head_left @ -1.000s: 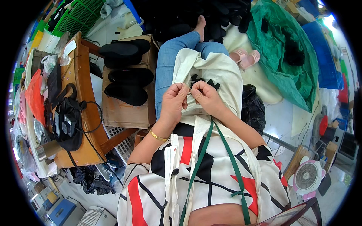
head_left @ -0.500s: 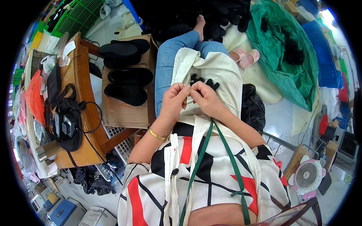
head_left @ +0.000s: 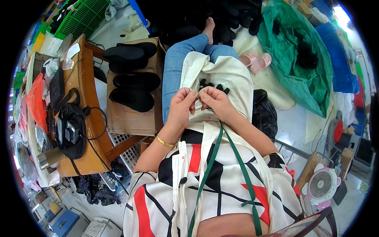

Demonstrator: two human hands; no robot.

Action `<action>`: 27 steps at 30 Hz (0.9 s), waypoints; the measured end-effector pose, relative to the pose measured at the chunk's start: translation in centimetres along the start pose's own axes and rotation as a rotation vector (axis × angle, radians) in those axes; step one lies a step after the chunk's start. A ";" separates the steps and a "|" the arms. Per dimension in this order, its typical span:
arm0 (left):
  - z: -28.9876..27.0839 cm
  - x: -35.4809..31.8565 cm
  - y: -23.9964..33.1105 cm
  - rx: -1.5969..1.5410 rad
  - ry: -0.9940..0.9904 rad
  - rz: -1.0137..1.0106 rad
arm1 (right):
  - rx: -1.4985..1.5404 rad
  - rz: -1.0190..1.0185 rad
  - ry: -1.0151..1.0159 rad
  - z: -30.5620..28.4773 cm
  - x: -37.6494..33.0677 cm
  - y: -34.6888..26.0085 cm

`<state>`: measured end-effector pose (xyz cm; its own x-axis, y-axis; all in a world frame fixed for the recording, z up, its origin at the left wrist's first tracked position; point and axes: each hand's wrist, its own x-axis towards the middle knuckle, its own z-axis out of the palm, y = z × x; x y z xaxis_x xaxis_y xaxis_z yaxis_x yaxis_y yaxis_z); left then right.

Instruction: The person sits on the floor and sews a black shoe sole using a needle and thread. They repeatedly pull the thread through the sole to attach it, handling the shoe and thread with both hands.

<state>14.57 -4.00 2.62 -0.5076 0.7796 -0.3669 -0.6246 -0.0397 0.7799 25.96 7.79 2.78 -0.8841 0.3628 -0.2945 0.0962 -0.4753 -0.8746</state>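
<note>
Over my lap, my left hand [head_left: 182, 104] and my right hand [head_left: 215, 102] are pinched close together, fingertips nearly meeting. Whatever lies between the fingertips is too small to make out. Beneath them spreads a cream apron [head_left: 233, 75] that covers my thighs. Several small black pieces [head_left: 221, 88] rest on the apron, just beyond my fingers and partly behind them. On a cardboard box [head_left: 128, 120] to the left lie black slip-on shoes [head_left: 136, 81], set side by side.
A big heap of black shoes [head_left: 185, 31] fills the far side. At right are pink slippers [head_left: 260, 62], a green plastic sack [head_left: 319, 83] and a small fan [head_left: 323, 183]. A wooden table [head_left: 89, 130] with a black corded device [head_left: 69, 130] stands left.
Both hands stay pinched over the lap, with only a slight shift of the fingers. The right fingers have turned a little. Everything around looks the same.
</note>
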 end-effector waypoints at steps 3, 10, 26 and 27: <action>0.1 -0.1 0.0 0.024 0.005 0.025 | -0.039 -0.041 -0.004 0.1 0.1 0.1; 0.8 -0.5 0.9 0.141 0.024 0.038 | -0.166 -0.066 0.033 -0.1 0.1 0.3; -0.5 0.0 0.4 0.057 -0.076 -0.035 | 0.054 0.040 -0.001 -0.1 -0.1 -0.3; -0.6 -0.1 0.4 0.069 -0.069 -0.017 | 0.059 0.062 0.023 -0.2 -0.2 -0.5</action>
<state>13.96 -4.46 2.66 -0.4535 0.8210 -0.3468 -0.5893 0.0157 0.8077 26.19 8.08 3.22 -0.8667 0.3487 -0.3567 0.1230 -0.5437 -0.8302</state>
